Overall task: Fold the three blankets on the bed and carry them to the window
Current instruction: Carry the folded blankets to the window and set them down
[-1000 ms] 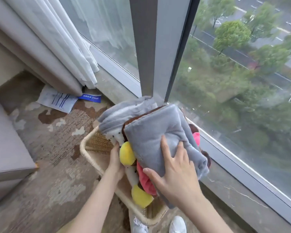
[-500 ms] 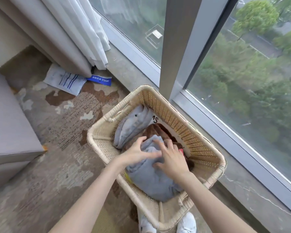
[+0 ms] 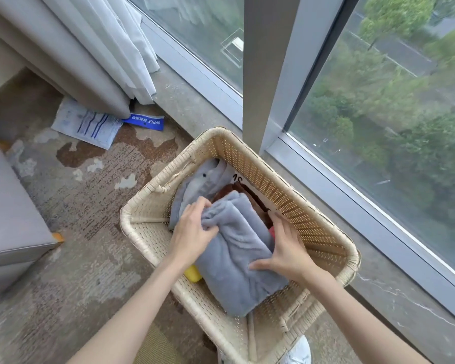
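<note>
A folded grey blanket lies on top inside a woven wicker basket by the window. Under it I see a second grey blanket, a brown blanket and a yellow patch. My left hand grips a bunched fold at the top blanket's left edge. My right hand rests with spread fingers on the blanket's right side, against the basket wall.
The basket stands on patterned carpet beside the stone sill and a grey window post. Curtains hang at the upper left, with a paper sheet and a blue label below. A grey upholstered seat sits left. White shoes show below.
The blanket stack came down from above the basket into it. Both hands followed; the left now bunches the top blanket's edge and the right has slid to its right side.
</note>
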The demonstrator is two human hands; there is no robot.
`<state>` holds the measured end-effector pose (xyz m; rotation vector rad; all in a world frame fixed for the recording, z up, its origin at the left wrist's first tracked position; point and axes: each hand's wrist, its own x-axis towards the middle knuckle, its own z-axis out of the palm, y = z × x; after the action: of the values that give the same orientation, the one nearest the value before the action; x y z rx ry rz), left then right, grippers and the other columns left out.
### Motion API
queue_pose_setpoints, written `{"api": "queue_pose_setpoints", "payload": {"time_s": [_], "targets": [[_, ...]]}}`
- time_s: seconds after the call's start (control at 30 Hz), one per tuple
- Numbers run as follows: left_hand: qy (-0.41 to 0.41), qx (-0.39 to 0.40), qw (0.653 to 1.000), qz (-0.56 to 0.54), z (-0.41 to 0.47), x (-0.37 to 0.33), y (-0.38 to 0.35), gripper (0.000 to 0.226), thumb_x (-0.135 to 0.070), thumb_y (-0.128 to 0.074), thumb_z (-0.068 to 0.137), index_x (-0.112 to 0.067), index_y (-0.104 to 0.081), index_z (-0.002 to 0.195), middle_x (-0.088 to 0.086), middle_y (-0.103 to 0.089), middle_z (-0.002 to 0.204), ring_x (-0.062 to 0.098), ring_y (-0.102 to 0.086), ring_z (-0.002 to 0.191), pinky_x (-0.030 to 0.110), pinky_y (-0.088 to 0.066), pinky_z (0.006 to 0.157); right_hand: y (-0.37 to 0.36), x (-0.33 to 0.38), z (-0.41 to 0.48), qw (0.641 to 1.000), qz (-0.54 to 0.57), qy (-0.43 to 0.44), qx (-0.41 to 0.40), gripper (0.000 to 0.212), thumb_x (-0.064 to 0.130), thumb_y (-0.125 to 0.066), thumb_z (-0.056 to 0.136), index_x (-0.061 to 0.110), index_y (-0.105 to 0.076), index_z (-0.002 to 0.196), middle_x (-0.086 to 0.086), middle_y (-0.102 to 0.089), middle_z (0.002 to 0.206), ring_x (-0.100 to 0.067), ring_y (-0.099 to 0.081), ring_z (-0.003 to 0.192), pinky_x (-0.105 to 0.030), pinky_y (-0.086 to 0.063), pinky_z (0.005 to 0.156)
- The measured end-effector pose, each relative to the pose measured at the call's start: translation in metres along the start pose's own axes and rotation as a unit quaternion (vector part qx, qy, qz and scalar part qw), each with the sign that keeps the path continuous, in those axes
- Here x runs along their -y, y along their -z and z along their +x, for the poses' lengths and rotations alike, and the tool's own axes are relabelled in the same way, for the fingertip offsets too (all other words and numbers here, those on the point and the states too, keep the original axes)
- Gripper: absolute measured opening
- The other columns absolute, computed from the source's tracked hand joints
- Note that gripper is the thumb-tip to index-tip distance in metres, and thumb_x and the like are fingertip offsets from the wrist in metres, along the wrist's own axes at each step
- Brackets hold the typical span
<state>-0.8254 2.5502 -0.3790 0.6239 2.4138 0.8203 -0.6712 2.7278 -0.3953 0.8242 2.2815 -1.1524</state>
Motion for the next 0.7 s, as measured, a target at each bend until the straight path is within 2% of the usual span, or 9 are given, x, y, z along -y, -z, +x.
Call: {"api": "queue_pose_setpoints", "payload": {"time_s": [0.1, 0.2, 0.27, 0.33, 0.43, 0.5, 0.6, 0.63, 0.7], "targets": [[0.058, -0.058, 0.997, -0.010, 0.013, 0.008, -0.004, 0.040, -0.023, -0.074, 0.077, -0.025, -0.046, 0.106, 0.000, -0.055, 0.104, 0.020, -0.051, 0.100, 0.032, -0.042, 0.073, -0.012, -0.012, 0.014, 0.997, -0.001, -0.079, 0.008, 0.142, 0.070, -0.081, 0.045, 0.022, -0.001, 0.152, -0.007, -0.024, 0.153, -0.027, -0.023, 0.142, -0.048, -0.028, 0.114], [0.201, -0.090, 0.975, 0.024, 0.029, 0.022, -0.010, 0.075, -0.037, -0.084, 0.067, -0.010, -0.042, 0.123, 0.014, -0.051, 0.124, 0.034, -0.046, 0.117, 0.044, -0.044, 0.089, -0.022, -0.013, 0.039, 0.994, -0.001, -0.107, 0.003, 0.143, 0.073, -0.080, 0.040, 0.017, -0.008, 0.151, -0.006, -0.032, 0.149, -0.026, -0.030, 0.138, -0.045, -0.037, 0.109], [0.271, -0.051, 0.960, 0.045, 0.036, 0.036, -0.011, 0.098, -0.054, -0.083, 0.061, -0.001, -0.037, 0.130, 0.022, -0.047, 0.132, 0.039, -0.044, 0.125, 0.047, -0.044, 0.093, -0.023, -0.018, 0.057, 0.994, -0.004, -0.106, 0.020, 0.145, 0.075, -0.079, 0.037, 0.017, -0.010, 0.151, -0.006, -0.027, 0.152, -0.026, -0.026, 0.140, -0.045, -0.036, 0.110], [0.306, 0.014, 0.950, 0.054, 0.045, 0.049, -0.011, 0.124, -0.073, -0.077, 0.051, 0.002, -0.031, 0.138, 0.024, -0.043, 0.140, 0.040, -0.042, 0.131, 0.048, -0.044, 0.098, -0.022, -0.026, 0.073, 0.994, -0.008, -0.103, 0.047, 0.148, 0.076, -0.079, 0.036, 0.018, -0.008, 0.152, -0.005, -0.020, 0.157, -0.026, -0.020, 0.143, -0.046, -0.030, 0.114], [0.339, 0.063, 0.939, -0.021, 0.058, 0.066, -0.015, 0.152, -0.084, -0.067, 0.025, -0.001, -0.027, 0.146, 0.021, -0.042, 0.147, 0.035, -0.045, 0.133, 0.040, -0.045, 0.097, -0.022, -0.037, 0.086, 0.993, -0.020, -0.095, 0.069, 0.148, 0.079, -0.077, 0.038, 0.020, -0.005, 0.152, -0.004, -0.016, 0.157, -0.028, -0.015, 0.144, -0.046, -0.025, 0.116], [0.342, 0.080, 0.934, -0.062, 0.063, 0.075, -0.021, 0.157, -0.083, -0.068, 0.019, -0.003, -0.028, 0.148, 0.017, -0.046, 0.146, 0.031, -0.049, 0.131, 0.033, -0.044, 0.091, -0.025, -0.039, 0.088, 0.993, -0.070, -0.075, 0.061, 0.147, 0.088, -0.068, 0.035, 0.019, -0.012, 0.151, -0.006, -0.026, 0.152, -0.029, -0.024, 0.138, -0.045, -0.030, 0.111], [0.324, 0.104, 0.933, -0.122, 0.072, 0.088, -0.029, 0.152, -0.082, -0.077, 0.015, -0.006, -0.040, 0.142, 0.012, -0.057, 0.137, 0.024, -0.057, 0.121, 0.034, -0.048, 0.096, -0.032, -0.043, 0.085, 0.985, -0.168, -0.029, -0.006, 0.138, 0.102, -0.047, 0.031, 0.014, -0.037, 0.137, -0.006, -0.049, 0.132, -0.025, -0.045, 0.117, -0.038, -0.041, 0.095], [0.312, 0.107, 0.934, -0.137, 0.074, 0.091, -0.030, 0.140, -0.079, -0.080, 0.016, -0.010, -0.049, 0.134, 0.008, -0.061, 0.130, 0.019, -0.061, 0.113, 0.031, -0.051, 0.093, -0.036, -0.045, 0.084, 0.982, -0.187, -0.015, -0.023, 0.135, 0.104, -0.043, 0.031, 0.015, -0.042, 0.132, -0.004, -0.052, 0.127, -0.024, -0.047, 0.114, -0.037, -0.042, 0.093], [0.282, 0.120, 0.939, -0.158, 0.077, 0.092, -0.030, 0.106, -0.071, -0.083, 0.024, -0.020, -0.062, 0.116, -0.004, -0.069, 0.111, 0.007, -0.064, 0.097, 0.016, -0.051, 0.077, -0.038, -0.047, 0.084, 0.988, -0.154, -0.027, -0.012, 0.141, 0.103, -0.045, 0.029, 0.015, -0.036, 0.139, -0.004, -0.046, 0.138, -0.025, -0.044, 0.123, -0.039, -0.041, 0.099]]}}
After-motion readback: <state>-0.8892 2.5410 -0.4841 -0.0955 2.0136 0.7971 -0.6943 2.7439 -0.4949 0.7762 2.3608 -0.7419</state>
